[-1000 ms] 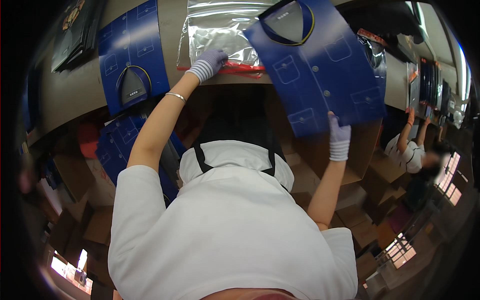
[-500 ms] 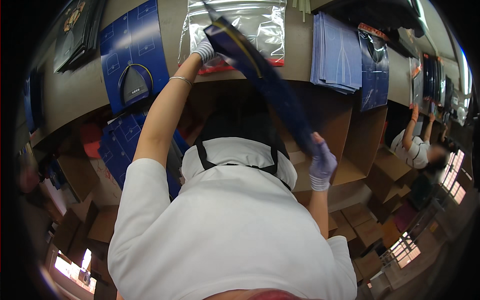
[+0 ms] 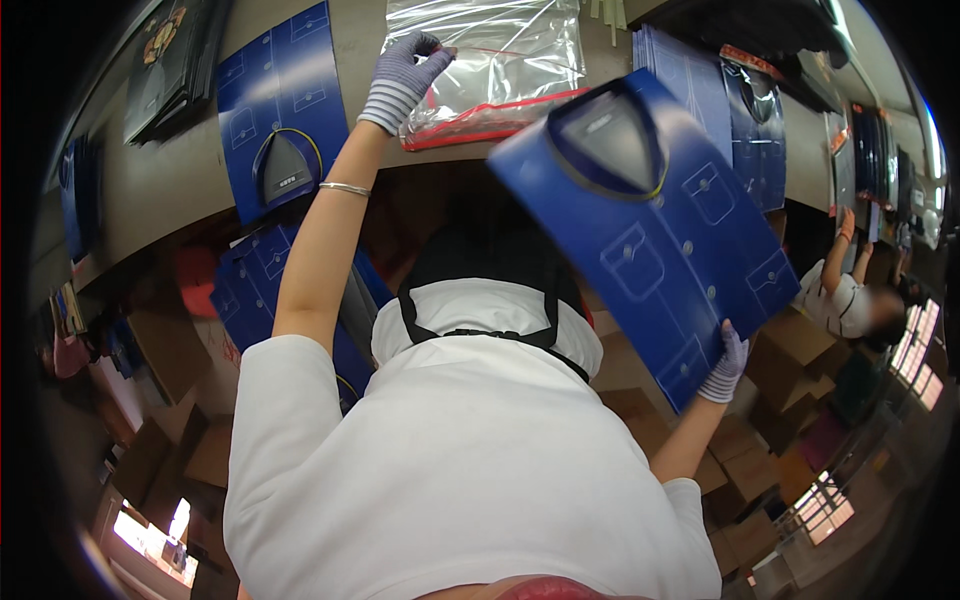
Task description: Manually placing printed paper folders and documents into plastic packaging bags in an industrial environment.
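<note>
My right hand [image 3: 727, 367], in a striped glove, grips the lower edge of a blue printed folder [image 3: 690, 235] shaped like a shirt front. A grey panel shows inside its yellow-trimmed collar opening. The folder hangs tilted in front of the table, its upper part overlapping the table edge. My left hand [image 3: 408, 75], also gloved, is above a stack of clear plastic bags [image 3: 520, 75] with red edges. Its thumb and fingertips are pinched together on the top bag's film.
Another blue folder [image 3: 285, 110] lies on the table [image 3: 185, 185] to the left, beside dark printed packages [image 3: 175, 65]. Pale blue sheets [image 3: 680, 70] are stacked at right. More blue folders sit below the table edge. Cardboard boxes [image 3: 790, 350] stand at right, near another person [image 3: 835, 295].
The blue folder has swung right and turned its printed face into view, in my right hand. My left hand has come away from the folder and onto the bags.
</note>
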Demonstrator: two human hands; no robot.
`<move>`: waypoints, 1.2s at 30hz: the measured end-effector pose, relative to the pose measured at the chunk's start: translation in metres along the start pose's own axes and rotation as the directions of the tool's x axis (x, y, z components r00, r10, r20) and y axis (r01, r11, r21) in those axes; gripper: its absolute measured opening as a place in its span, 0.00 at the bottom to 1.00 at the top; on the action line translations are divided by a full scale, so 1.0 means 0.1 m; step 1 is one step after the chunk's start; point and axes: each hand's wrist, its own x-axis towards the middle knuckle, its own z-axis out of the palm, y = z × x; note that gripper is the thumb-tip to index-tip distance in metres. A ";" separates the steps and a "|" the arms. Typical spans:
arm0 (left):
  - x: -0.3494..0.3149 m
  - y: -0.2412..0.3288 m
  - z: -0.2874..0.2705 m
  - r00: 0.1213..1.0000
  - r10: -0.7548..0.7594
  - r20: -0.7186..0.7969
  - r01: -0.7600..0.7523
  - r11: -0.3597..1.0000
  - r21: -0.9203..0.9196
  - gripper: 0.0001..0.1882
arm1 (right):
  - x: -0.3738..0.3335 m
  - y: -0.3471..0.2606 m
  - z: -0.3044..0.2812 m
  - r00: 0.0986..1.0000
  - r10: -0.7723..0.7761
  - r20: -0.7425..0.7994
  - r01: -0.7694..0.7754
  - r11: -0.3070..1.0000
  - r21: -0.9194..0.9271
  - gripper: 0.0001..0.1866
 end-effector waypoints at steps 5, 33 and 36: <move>-0.15 0.09 0.23 0.997 0.077 0.022 -0.073 0.987 -0.142 0.12 | -0.19 -0.04 0.55 0.995 0.062 -0.072 -0.077 0.970 -0.230 0.20; -0.96 -0.09 -0.08 0.950 0.301 -0.080 -0.251 0.894 0.372 0.06 | 0.15 1.18 0.92 0.997 0.071 -0.036 -0.064 0.985 0.160 0.24; -1.00 -0.09 -0.16 0.923 0.360 -0.136 -0.289 0.882 0.372 0.06 | 0.08 1.25 0.85 0.990 0.115 -0.080 -0.101 0.981 0.163 0.21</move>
